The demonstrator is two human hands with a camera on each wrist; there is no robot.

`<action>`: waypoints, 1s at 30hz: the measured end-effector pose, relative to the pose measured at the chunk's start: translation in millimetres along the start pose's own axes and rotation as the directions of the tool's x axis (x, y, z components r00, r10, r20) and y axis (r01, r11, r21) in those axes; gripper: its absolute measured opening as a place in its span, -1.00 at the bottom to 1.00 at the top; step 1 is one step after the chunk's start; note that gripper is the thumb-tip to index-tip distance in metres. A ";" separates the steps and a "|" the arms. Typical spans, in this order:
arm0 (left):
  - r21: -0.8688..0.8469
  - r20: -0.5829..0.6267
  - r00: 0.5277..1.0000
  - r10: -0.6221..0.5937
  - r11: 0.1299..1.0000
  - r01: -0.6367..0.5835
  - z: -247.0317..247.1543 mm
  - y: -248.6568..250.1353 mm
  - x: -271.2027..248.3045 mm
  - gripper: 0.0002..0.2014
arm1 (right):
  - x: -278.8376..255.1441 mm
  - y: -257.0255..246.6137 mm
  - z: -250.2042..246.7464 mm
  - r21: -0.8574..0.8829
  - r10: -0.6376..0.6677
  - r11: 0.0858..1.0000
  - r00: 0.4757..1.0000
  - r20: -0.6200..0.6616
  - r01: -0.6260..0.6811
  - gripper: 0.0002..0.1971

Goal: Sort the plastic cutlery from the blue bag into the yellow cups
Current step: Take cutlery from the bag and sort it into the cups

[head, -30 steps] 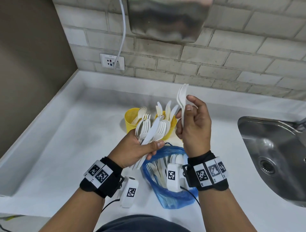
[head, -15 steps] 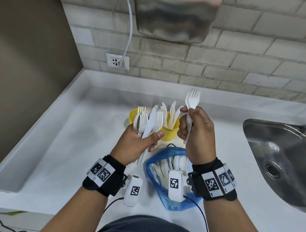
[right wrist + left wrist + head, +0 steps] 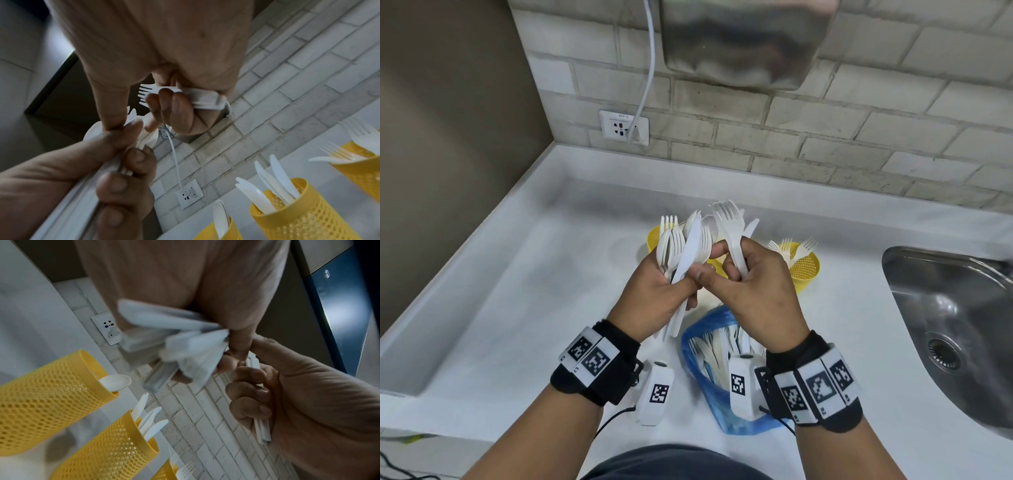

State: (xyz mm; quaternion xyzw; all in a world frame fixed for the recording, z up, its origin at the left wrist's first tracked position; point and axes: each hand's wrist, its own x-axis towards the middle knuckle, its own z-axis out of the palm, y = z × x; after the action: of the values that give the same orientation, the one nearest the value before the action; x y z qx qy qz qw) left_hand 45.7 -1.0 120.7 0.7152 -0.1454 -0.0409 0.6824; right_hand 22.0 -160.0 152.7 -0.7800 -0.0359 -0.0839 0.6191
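Here the left hand (image 3: 654, 291) grips a mixed bundle of white plastic cutlery (image 3: 685, 245); the right hand (image 3: 760, 291) clasps white plastic forks (image 3: 731, 222), above the crumpled blue plastic bag (image 3: 709, 387), near the yellow mesh cups (image 3: 804, 269).

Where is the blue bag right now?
In the head view, the blue bag lies on the white counter below the right hand, left of the sink.

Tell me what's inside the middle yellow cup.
The middle yellow cup holds white plastic knives, blades up, about five by my count. Their handles and the cup's bottom are hidden behind the mesh wall, so anything lower down can't be seen.
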 end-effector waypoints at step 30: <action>0.069 -0.208 0.977 0.042 0.997 -0.029 8.2 -8.0 5.0 -0.73 | 6.8 18.9 22.2 0.322 0.148 0.941 0.982 -0.119 -0.103 -0.65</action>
State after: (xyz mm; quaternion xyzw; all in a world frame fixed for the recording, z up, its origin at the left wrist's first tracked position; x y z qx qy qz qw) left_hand 49.6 -10.0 112.9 0.7349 -0.0869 0.0515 0.6707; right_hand 33.7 -143.1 130.8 -0.6644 0.0450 -0.0926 0.7403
